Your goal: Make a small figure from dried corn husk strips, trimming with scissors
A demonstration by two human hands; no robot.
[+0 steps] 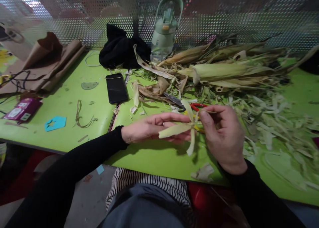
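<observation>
Strips of pale corn husk (175, 130), joined in a cross shape with arms pointing several ways, are held between my two hands above the green table. My left hand (154, 125) is palm up under the strips, its fingers curled lightly against them and a ring on one finger. Thumb and fingers of my right hand (225, 138) pinch a thin husk end at the right of the cross. Just behind lie scissors (198, 106) with red handles and dark blades. A yellow handle (199, 129) shows partly between the hands; its kind is hidden.
Dried corn husks (221, 70) are piled at the back right, with shredded strips (271, 121) spread in front. A green-lidded bottle (163, 35), black cloth (124, 50) and phone (116, 88) stand or lie behind. Brown paper (53, 62) and a purple packet (23, 109) are leftward.
</observation>
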